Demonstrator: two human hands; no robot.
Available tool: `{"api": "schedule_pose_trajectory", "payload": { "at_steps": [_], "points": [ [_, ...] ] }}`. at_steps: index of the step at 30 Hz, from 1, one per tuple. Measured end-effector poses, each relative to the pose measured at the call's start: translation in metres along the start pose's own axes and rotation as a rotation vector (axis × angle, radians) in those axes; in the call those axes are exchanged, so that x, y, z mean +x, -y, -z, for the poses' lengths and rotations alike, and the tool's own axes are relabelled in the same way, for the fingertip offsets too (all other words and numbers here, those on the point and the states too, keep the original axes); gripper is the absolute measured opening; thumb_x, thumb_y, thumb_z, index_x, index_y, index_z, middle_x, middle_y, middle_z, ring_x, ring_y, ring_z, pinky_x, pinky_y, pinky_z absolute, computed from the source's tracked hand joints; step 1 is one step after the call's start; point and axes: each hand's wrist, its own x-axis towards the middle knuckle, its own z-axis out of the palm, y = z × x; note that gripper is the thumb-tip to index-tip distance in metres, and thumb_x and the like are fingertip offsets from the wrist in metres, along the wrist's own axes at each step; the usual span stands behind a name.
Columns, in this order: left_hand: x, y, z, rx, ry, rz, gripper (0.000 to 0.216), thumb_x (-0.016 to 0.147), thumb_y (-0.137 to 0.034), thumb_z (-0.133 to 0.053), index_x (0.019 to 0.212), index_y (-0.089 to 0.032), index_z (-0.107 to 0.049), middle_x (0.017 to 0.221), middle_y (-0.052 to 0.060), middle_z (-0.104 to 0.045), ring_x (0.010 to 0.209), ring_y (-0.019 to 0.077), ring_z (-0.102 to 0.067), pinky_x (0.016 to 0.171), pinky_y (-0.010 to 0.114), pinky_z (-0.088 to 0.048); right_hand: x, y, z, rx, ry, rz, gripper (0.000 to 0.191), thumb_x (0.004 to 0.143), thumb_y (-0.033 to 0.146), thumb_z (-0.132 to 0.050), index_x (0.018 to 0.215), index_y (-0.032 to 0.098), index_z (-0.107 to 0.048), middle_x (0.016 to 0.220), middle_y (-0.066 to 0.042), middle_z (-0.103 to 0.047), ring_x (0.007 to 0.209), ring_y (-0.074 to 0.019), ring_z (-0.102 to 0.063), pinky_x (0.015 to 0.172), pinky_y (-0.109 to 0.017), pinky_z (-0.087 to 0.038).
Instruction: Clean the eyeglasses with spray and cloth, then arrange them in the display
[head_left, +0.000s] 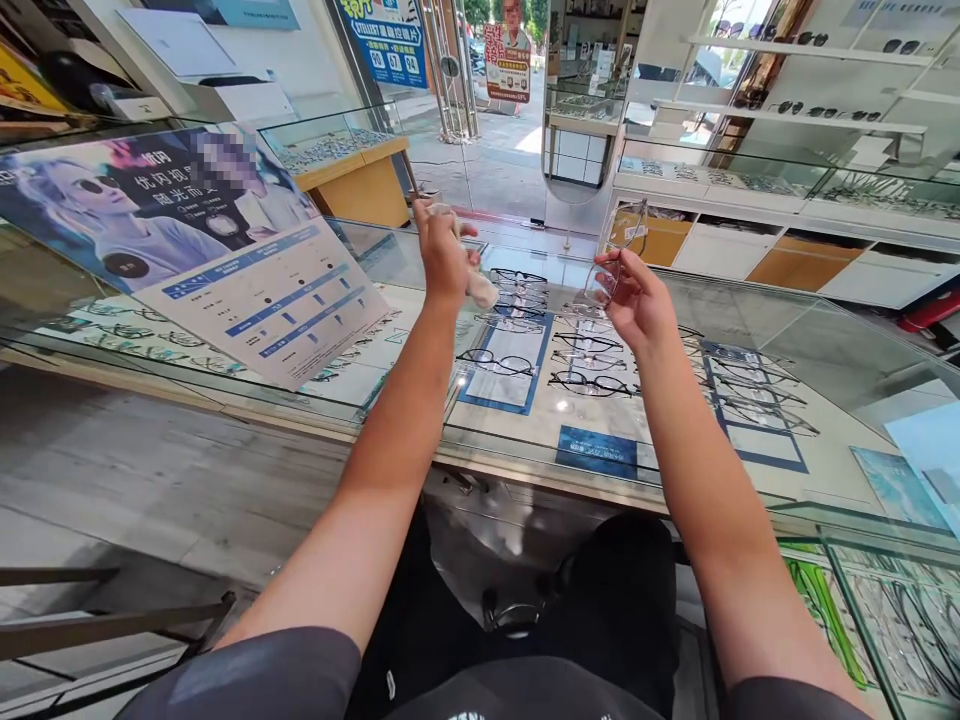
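My left hand [442, 258] is raised over the glass counter [847, 360], closed around a pale cleaning cloth [480, 288] that hangs out below the fingers. My right hand [637, 300] pinches a pair of thin-framed clear glasses [621, 250], held upright with the lenses above the fingers. The two hands are about a hand's width apart. Beneath them, inside the case, lie rows of dark-framed glasses [589, 383] on white and blue trays.
A large printed poster [225, 270] lies on the counter to the left. Further display cases [352, 160] and wall shelves with sunglasses [825, 112] stand behind. A glass door [450, 70] opens to the street. A second case [885, 600] is at lower right.
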Motion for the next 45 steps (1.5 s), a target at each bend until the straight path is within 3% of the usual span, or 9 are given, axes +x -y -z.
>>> {"api": "schedule_pose_trajectory", "payload": {
  "at_steps": [2, 5, 10, 15, 21, 28, 34, 40, 45],
  "points": [
    [-0.018, -0.007, -0.027, -0.126, 0.033, 0.053, 0.023, 0.107, -0.045, -0.057, 0.115, -0.027, -0.046, 0.113, 0.005, -0.058, 0.099, 0.0189, -0.069, 0.077, 0.028, -0.057, -0.006, 0.007, -0.001, -0.012, -0.010, 0.041, 0.025, 0.088, 0.050, -0.087, 0.096, 0.030, -0.073, 0.112, 0.001, -0.082, 0.111, -0.0183, -0.076, 0.084, -0.031, -0.061],
    [-0.049, -0.016, -0.063, -0.209, 0.195, 0.110, 0.037, 0.099, -0.053, -0.078, 0.109, -0.025, -0.056, 0.103, 0.003, -0.064, 0.099, 0.0197, -0.071, 0.085, 0.031, -0.058, -0.019, 0.013, 0.002, -0.063, -0.033, 0.064, 0.028, 0.088, 0.053, -0.087, 0.095, 0.030, -0.073, 0.117, -0.001, -0.082, 0.119, -0.0203, -0.075, 0.089, -0.033, -0.061],
    [-0.087, -0.018, -0.091, -0.182, 0.360, 0.066, 0.057, 0.081, -0.069, -0.094, 0.092, -0.022, -0.063, 0.091, 0.002, -0.067, 0.083, 0.0158, -0.066, 0.075, 0.027, -0.053, -0.033, 0.014, 0.008, -0.045, -0.038, 0.094, 0.035, 0.079, 0.054, -0.094, 0.087, 0.030, -0.070, 0.115, -0.001, -0.081, 0.123, -0.0223, -0.073, 0.093, -0.036, -0.061],
    [-0.107, -0.018, -0.089, -0.169, 0.378, 0.102, 0.067, 0.069, -0.076, -0.097, 0.084, -0.021, -0.061, 0.080, -0.002, -0.063, 0.071, 0.0119, -0.058, 0.067, 0.025, -0.050, -0.038, 0.009, -0.005, -0.031, 0.032, 0.066, 0.033, 0.078, 0.052, -0.095, 0.085, 0.029, -0.072, 0.124, -0.001, -0.081, 0.125, -0.0224, -0.071, 0.097, -0.036, -0.061],
    [-0.114, -0.021, -0.086, -0.272, 0.429, 0.209, 0.068, 0.071, -0.078, -0.095, 0.081, -0.022, -0.058, 0.075, -0.003, -0.062, 0.065, 0.0115, -0.060, 0.063, 0.025, -0.051, -0.042, -0.003, -0.017, -0.010, 0.115, -0.023, 0.031, 0.078, 0.049, -0.096, 0.084, 0.029, -0.074, 0.127, 0.000, -0.082, 0.118, -0.0205, -0.074, 0.099, -0.033, -0.060],
    [-0.120, -0.014, -0.088, -0.297, 0.469, 0.278, 0.066, 0.079, -0.084, -0.085, 0.087, -0.023, -0.062, 0.079, -0.001, -0.069, 0.071, 0.0149, -0.067, 0.067, 0.028, -0.057, -0.038, -0.009, -0.011, -0.047, 0.024, -0.034, 0.028, 0.078, 0.045, -0.098, 0.086, 0.029, -0.076, 0.104, 0.001, -0.083, 0.104, -0.0198, -0.074, 0.088, -0.031, -0.062],
    [-0.118, -0.003, -0.087, -0.301, 0.512, 0.279, 0.057, 0.084, -0.073, -0.089, 0.088, -0.022, -0.065, 0.080, -0.002, -0.066, 0.070, 0.0126, -0.066, 0.066, 0.025, -0.057, -0.033, -0.014, -0.007, -0.034, -0.001, -0.009, 0.023, 0.086, 0.040, -0.095, 0.093, 0.028, -0.077, 0.104, 0.001, -0.079, 0.108, -0.0192, -0.075, 0.091, -0.033, -0.063],
    [-0.112, 0.008, -0.085, -0.283, 0.493, 0.301, 0.044, 0.092, -0.061, -0.089, 0.095, -0.022, -0.069, 0.090, 0.001, -0.073, 0.085, 0.0189, -0.077, 0.078, 0.032, -0.065, -0.028, -0.017, 0.003, -0.066, -0.049, -0.004, 0.026, 0.090, 0.046, -0.091, 0.100, 0.028, -0.075, 0.113, 0.001, -0.079, 0.120, -0.0219, -0.075, 0.092, -0.034, -0.065],
    [-0.111, 0.009, -0.082, -0.302, 0.525, 0.353, 0.041, 0.088, -0.052, -0.095, 0.101, -0.021, -0.072, 0.093, 0.002, -0.075, 0.090, 0.0233, -0.081, 0.080, 0.037, -0.066, -0.026, -0.018, 0.006, -0.057, -0.036, -0.001, 0.030, 0.090, 0.052, -0.090, 0.106, 0.031, -0.076, 0.115, 0.002, -0.078, 0.120, -0.0207, -0.076, 0.093, -0.034, -0.066]
  ]
}}
